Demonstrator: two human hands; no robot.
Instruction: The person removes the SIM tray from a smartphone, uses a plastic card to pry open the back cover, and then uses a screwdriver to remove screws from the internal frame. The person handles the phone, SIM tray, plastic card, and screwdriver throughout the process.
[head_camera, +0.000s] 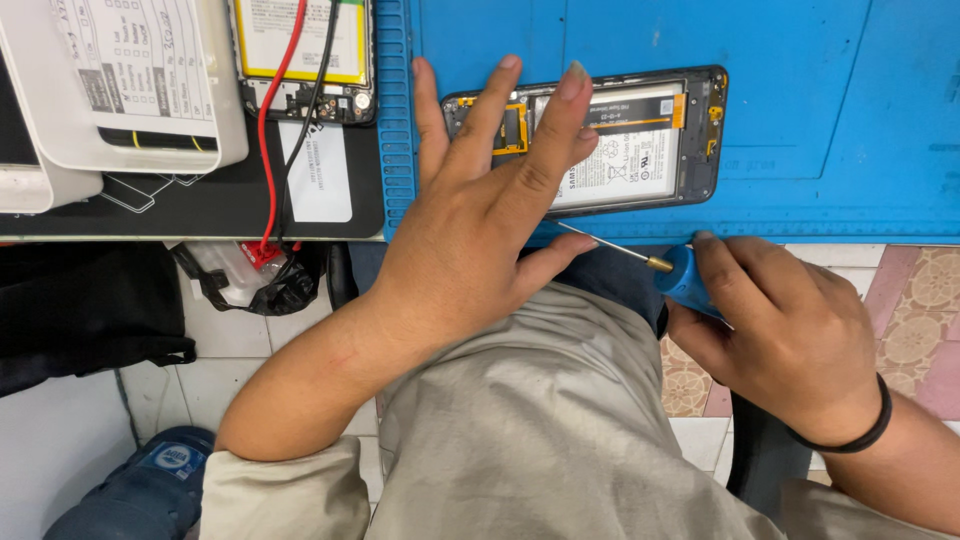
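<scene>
Left hand (480, 225): lies flat, fingers spread wide, over the left end of the phone (620, 140); it grips nothing and pins the phone to the mat (820, 90).
Right hand (790, 335): closed around the blue handle of a screwdriver (668, 272), held at the table's near edge; a black band sits on the wrist.
Screwdriver: thin shaft with a brass collar; the tip points left toward the left thumb and hangs just off the mat, apart from the phone.
Phone: back cover off, lying lengthwise on the mat near its front edge; the white battery (625, 150), orange flex strips and dark frame show.
Doing it well: I judge the flat palm should keep steady downward weight so the phone cannot slide; the tip should meet a screw head square and upright, with light turning force, and stay off the battery, which a slip could puncture. The left fingers partly cover the board end, so they may need to shift to bare the screws there.
Table: blue ribbed mat on the right; a dark pad on the left carries a second opened phone (300, 55) with red and black leads (285, 110) and a white tray (120, 85).
Room: tiled floor below, patterned at the right; a black bag (80, 310) and a blue sandal (150, 480) at the left.
</scene>
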